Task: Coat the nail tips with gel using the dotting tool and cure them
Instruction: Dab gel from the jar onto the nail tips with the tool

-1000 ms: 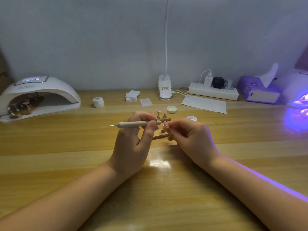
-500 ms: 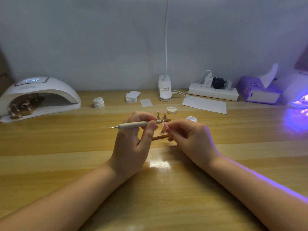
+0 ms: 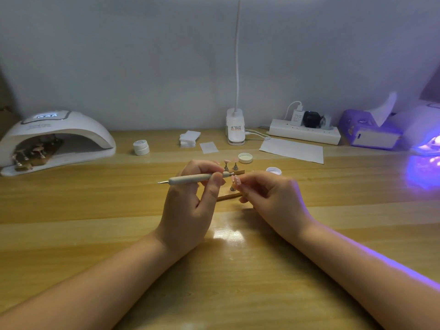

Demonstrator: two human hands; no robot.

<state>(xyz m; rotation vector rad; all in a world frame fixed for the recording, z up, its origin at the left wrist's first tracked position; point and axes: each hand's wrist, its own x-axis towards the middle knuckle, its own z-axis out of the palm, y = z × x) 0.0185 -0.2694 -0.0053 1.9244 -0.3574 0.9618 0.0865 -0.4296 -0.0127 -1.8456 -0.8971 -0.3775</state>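
My left hand pinches a cream dotting tool held level, its metal point aimed left and its other end meeting a pink nail tip. My right hand pinches that nail tip on its small stand. Behind my fingers a wooden holder strip carries two more pink tips on metal stands. An open gel pot sits just right of it, its lid lying farther back. At the far left a white curing lamp holds another strip of tips.
A closed white jar, stacked wipes, a lamp base, a paper sheet and a power strip line the back of the wooden table. A purple tissue box and a glowing violet lamp stand at right.
Both hands have stayed nearly in place; the dotting tool has tilted very slightly, with its point a little lower.
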